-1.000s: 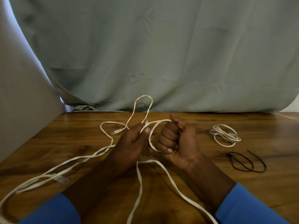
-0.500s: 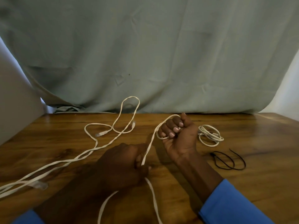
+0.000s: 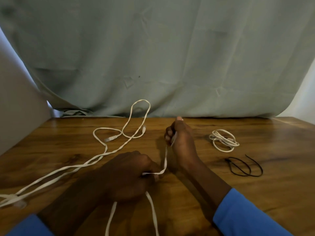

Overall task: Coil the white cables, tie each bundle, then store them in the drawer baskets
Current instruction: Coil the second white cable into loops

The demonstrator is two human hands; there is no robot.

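- Head view is showing a person's two hands working over a wooden table point(image 3: 272, 193), with both forearms reaching in from the near edge.
- Right hand point(image 3: 180, 138) is clenching a flat white cable point(image 3: 165, 159) around the middle of the table, fingers curled and thumb pointing toward the far edge.
- Left hand point(image 3: 129, 174) is gripping the same cable closer to the near edge, knuckles up. The cable is stretching between the two hands, and two strands are running from under this hand off the near edge.
- Loose white cable point(image 3: 100, 157) is lying across the left half, looping up against the grey-green cloth point(image 3: 153, 57) at the far edge and trailing toward the near left corner.
- Coiled white bundle point(image 3: 223, 140) is sitting on the right half, apart from the right hand.
- Black tie point(image 3: 245, 167) is lying near the bundle, on its near side, without touching it.
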